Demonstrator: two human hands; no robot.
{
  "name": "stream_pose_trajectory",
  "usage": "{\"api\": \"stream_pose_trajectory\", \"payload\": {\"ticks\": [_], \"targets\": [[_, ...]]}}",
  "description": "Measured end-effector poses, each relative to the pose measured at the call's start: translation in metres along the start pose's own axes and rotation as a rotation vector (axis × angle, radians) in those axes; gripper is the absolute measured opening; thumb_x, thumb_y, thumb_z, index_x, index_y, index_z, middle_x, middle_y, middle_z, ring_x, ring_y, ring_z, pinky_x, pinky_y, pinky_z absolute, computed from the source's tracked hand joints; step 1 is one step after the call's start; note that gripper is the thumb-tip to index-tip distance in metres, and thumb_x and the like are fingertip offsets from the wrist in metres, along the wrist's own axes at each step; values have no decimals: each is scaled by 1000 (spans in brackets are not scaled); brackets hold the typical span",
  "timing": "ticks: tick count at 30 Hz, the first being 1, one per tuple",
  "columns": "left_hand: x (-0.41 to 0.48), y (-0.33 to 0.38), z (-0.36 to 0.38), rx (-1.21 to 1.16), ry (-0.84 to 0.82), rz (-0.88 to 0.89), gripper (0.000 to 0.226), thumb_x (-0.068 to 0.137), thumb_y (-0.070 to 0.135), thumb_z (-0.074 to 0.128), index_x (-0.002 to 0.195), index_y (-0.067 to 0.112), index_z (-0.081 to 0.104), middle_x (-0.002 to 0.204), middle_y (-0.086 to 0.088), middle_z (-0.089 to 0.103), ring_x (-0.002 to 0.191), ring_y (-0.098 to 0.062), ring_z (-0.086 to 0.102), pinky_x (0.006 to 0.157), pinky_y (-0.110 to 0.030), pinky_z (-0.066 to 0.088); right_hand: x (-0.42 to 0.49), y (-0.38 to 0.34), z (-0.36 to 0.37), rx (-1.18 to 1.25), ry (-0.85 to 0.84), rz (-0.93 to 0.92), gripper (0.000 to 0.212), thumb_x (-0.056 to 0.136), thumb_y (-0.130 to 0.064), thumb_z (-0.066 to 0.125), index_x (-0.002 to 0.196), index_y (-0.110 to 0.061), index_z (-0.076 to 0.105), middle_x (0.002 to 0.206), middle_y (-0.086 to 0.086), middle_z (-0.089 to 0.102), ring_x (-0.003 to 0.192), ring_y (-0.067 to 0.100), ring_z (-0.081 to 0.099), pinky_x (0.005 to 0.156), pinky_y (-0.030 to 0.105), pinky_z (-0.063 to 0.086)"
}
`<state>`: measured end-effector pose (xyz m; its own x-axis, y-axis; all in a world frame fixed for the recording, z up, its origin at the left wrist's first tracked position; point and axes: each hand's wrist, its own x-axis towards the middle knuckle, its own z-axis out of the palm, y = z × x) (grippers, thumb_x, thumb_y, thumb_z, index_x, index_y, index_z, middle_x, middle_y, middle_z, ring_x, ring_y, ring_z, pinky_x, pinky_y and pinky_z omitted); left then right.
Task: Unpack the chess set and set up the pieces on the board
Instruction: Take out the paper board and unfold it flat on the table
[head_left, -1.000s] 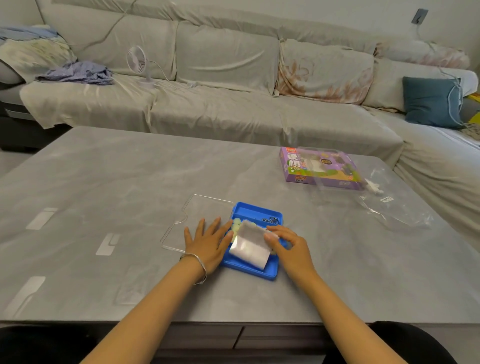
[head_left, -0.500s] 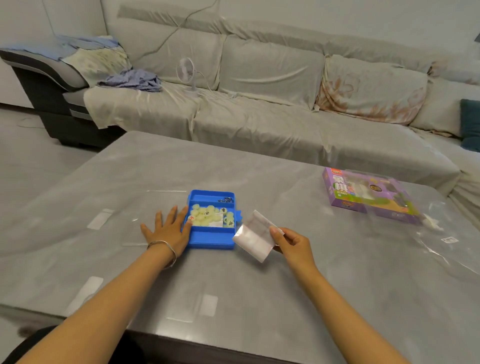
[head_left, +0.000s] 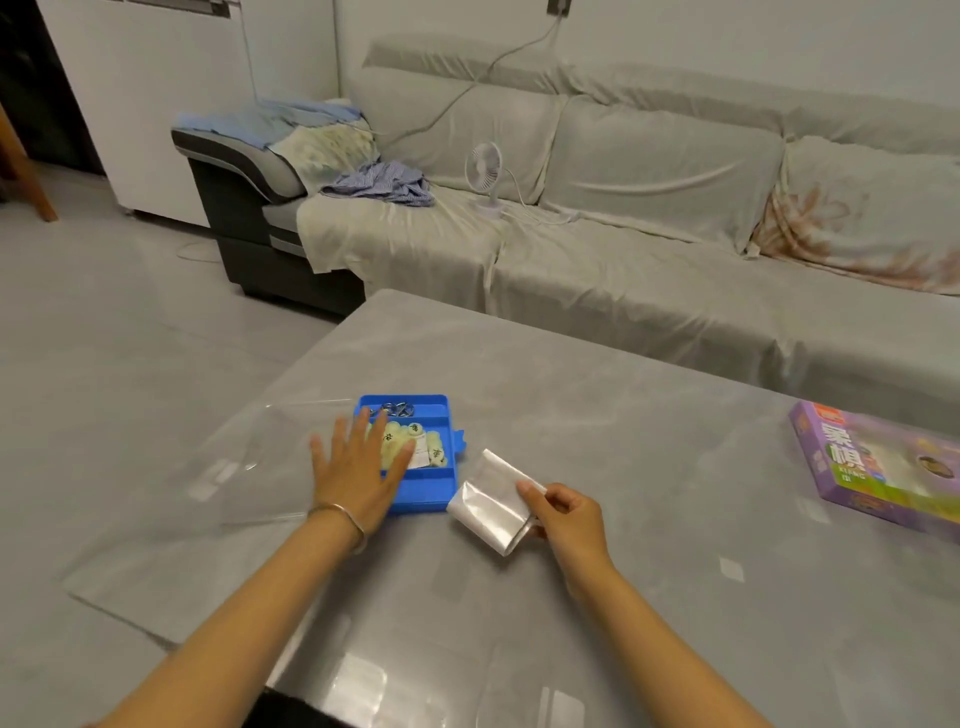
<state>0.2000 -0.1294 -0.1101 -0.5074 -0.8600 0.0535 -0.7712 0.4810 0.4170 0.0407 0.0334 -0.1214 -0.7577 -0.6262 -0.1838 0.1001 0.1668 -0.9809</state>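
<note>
While the left hand (head_left: 358, 470) lies flat, fingers spread, over the blue tray (head_left: 423, 491) of pale pieces (head_left: 410, 441) (characters printed on top), the right hand (head_left: 563, 514) pinches a folded sheet (head_left: 491, 501) just beside it on the desk (head_left: 649, 467).

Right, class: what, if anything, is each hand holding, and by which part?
The right hand pinches the folded glossy white sheet by its right edge. The left hand lies flat across the blue plastic tray, gripping nothing.

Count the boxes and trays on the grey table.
2: an open blue plastic tray partly under the left hand; a purple cardboard game box at the far right. No others seem hidden.
</note>
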Motion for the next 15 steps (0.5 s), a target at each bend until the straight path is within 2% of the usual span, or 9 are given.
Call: {"api": "stream_pose_trajectory", "payload": {"ticks": [1,2,3,4,7,9,10,12,15], "targets": [[-11,20,-4,-209,39,85,74,86,66,17,143,21,28,149,-1,31,138,-21,25,109,-35,20,2,-2,1,-9,30,-19,28,81,-19,71,61,-4,59,61,10,55,60,20,51,58,32,47],[-24,41,-5,-419,-5,144,70,86,64,27,139,21,37,141,1,41,131,-17,36,102,-26,27,4,-4,1,-13,55,-36,33,80,-19,72,56,-7,53,57,8,50,57,20,46,55,30,44],[-36,60,-5,-548,-96,179,62,86,58,38,136,21,40,136,3,46,126,-14,41,96,-20,30,5,-7,1,-17,74,-47,38,80,-19,73,53,-9,48,54,7,46,55,19,43,53,29,42],[-46,76,-1,-578,-207,209,59,86,53,46,136,21,40,135,4,46,124,-12,42,93,-17,30,4,-12,0,-22,82,-54,41,79,-20,73,52,-9,45,52,6,43,53,19,42,50,28,41],[-59,100,15,-622,-315,181,72,83,54,53,142,21,28,141,4,39,124,-12,40,97,-19,33,0,-22,-9,59,76,-32,47,77,-36,71,60,1,47,58,14,44,58,22,46,51,28,43],[-61,108,18,-806,-384,92,67,86,48,53,141,24,25,137,5,39,113,-8,43,87,-16,40,-6,-29,-15,193,65,16,61,75,-47,70,76,12,53,67,26,46,67,27,51,60,35,45],[-62,111,20,-919,-447,36,64,88,45,50,142,24,23,137,5,39,110,-8,44,83,-16,42,-9,-33,-18,241,55,31,65,72,-52,70,79,11,55,68,28,45,68,28,50,61,35,44],[-65,117,24,-1155,-536,-60,61,89,44,47,142,22,25,139,-2,42,111,-15,50,84,-23,49,-15,-40,-26,263,39,33,60,66,-58,69,78,0,58,63,19,45,57,23,45,50,27,37],[-68,125,24,-1406,-485,-137,54,85,50,43,130,18,45,122,-8,59,105,-21,61,83,-30,55,-26,-44,-42,201,21,5,48,68,-50,65,74,-3,56,57,10,43,47,16,38,43,23,32]]}}
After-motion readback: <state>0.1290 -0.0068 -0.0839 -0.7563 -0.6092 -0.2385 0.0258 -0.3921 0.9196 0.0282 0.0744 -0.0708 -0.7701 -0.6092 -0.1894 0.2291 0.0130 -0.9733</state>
